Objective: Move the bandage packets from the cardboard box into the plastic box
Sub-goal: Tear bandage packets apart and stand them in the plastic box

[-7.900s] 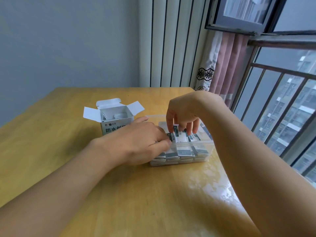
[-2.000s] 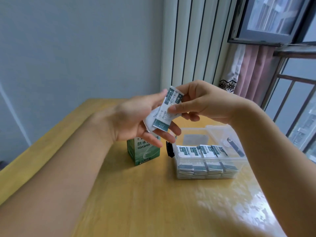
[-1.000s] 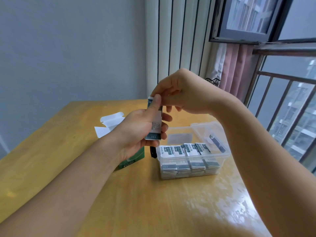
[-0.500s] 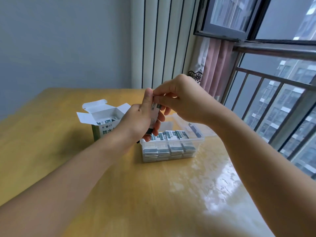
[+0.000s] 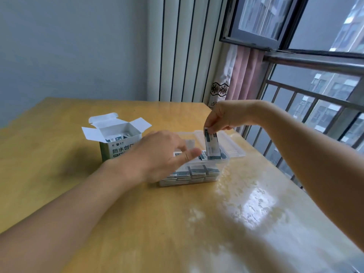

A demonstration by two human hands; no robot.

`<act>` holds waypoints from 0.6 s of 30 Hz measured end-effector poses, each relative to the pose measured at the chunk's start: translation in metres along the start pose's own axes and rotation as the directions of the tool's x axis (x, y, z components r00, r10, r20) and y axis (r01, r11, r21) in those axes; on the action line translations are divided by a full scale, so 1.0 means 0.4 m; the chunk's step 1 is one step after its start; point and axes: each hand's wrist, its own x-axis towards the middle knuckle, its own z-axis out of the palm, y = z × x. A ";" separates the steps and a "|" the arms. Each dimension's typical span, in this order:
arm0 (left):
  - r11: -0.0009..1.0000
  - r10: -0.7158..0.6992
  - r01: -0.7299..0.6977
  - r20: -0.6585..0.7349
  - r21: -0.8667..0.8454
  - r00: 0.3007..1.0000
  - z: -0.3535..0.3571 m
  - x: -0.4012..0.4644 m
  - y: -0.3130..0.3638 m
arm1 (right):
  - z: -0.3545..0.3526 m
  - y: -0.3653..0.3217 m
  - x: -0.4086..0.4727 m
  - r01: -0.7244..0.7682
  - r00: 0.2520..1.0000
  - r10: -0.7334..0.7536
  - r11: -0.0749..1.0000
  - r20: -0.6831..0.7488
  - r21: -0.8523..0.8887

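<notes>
Placing step: right hand (image 5: 220, 119) pinches packets (image 5: 211, 145) upright over the plastic box (image 5: 234, 152); left hand (image 5: 157, 154) relaxed, empty. Next, lower them, then reach for the cardboard box (image 5: 118, 142) at ten o'clock.

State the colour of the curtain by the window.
Pink, with a white patterned edge; curtain, head view.

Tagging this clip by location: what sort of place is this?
Probably a room in a high-rise flat: a wooden table by a barred window facing apartment blocks, with a pink curtain.
</notes>
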 end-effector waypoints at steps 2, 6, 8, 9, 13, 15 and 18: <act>0.997 -0.002 -0.002 0.056 0.075 0.998 0.022 0.001 -0.002 | 0.027 0.003 0.021 -0.001 0.998 0.003 1.000 0.067 -0.031; 0.984 0.011 -0.033 0.124 0.177 0.992 0.056 0.004 -0.009 | 0.060 0.012 0.038 0.014 0.998 -0.008 0.995 0.063 -0.102; 0.976 0.022 -0.049 0.127 0.213 0.992 0.066 0.003 -0.012 | 0.070 0.010 0.032 0.024 0.999 -0.018 0.989 0.039 -0.146; 0.975 0.020 -0.048 0.128 0.218 0.992 0.068 0.002 -0.013 | 0.076 0.009 0.029 0.033 0.999 -0.029 0.985 0.025 -0.168; 0.974 0.035 -0.064 0.136 0.216 0.990 0.067 0.003 -0.013 | 0.100 0.007 0.018 0.053 0.997 -0.065 0.975 -0.050 -0.216; 0.978 0.044 -0.071 0.138 0.198 0.990 0.064 0.002 -0.009 | 0.112 0.009 0.013 0.063 0.995 -0.080 0.969 -0.063 -0.240; 0.982 0.058 -0.082 0.141 0.169 0.988 0.060 0.000 -0.004 | 0.129 0.012 0.006 0.075 0.992 -0.098 0.965 -0.082 -0.253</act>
